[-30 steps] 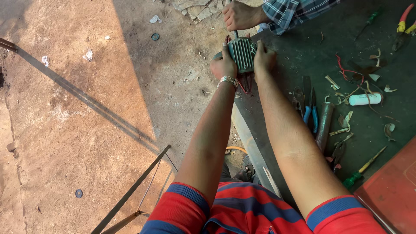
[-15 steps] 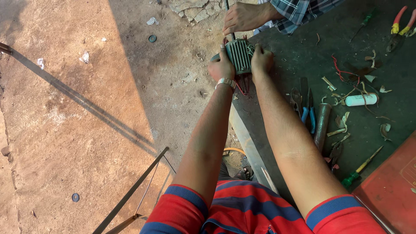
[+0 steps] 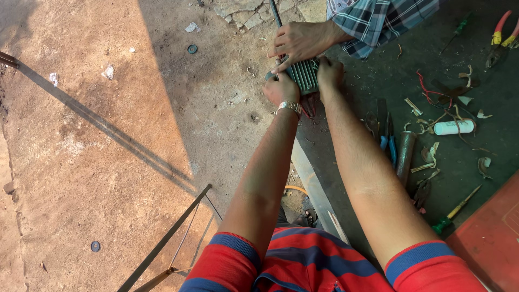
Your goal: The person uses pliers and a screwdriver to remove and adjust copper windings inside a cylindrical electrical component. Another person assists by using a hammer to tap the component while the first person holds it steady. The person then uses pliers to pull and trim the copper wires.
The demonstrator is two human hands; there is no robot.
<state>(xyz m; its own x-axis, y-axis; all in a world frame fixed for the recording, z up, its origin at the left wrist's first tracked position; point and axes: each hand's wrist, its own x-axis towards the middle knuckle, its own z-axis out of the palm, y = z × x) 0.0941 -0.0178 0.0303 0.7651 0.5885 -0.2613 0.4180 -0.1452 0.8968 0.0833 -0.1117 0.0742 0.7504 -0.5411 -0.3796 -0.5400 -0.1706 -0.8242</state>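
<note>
Seen from above, two bare arms reach straight out over a sandy floor to a ribbed grey-green metal block (image 3: 304,74), a finned part about the size of the hands around it, held between both hands at full stretch. The left hand (image 3: 281,89), a metal watch band (image 3: 290,106) at its wrist, is curled shut on the block's left edge; the block lies directly to the right of that grip, its fins running lengthwise away from the body. The right hand (image 3: 330,71) clamps the opposite edge, so the block lies just to its left, and both grips sit level, neither hand nearer than the other. At the far end, beyond both grips, a second person's hand (image 3: 298,40), in a checked sleeve (image 3: 378,19), presses down on the block's top, where a dark rod (image 3: 275,12) leads away. To the right of the right grip, well apart on a dark green mat (image 3: 378,86), lie blue-handled pliers (image 3: 390,141), a white tube (image 3: 453,127), wire scraps and red-handled pliers (image 3: 500,27).
</note>
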